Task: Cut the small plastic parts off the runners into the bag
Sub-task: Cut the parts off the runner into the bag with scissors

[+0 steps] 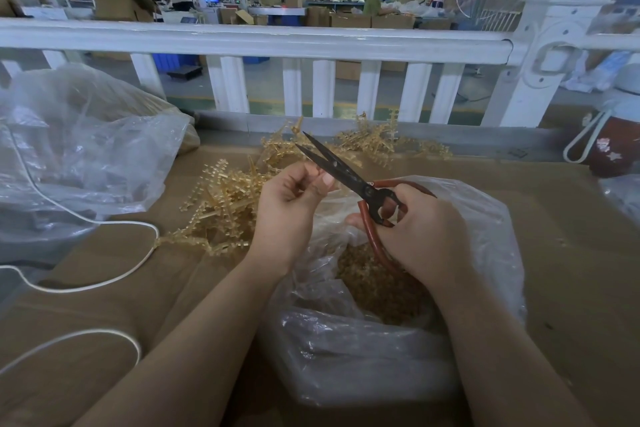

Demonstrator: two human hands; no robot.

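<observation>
My right hand grips the red handles of black scissors, whose blades stand apart and point up and left. My left hand has its fingers curled, with thumb and fingertips pinched together right beside the lower blade; what they pinch is too small to make out. Both hands hover over a clear plastic bag holding a heap of small tan cut parts. Tan plastic runners lie piled on the cardboard to the left and behind the scissors.
A big clear bag sits at the left, with a white cord looping over the cardboard-covered table. A white railing runs along the far edge. A red bottle with a strap stands at the right.
</observation>
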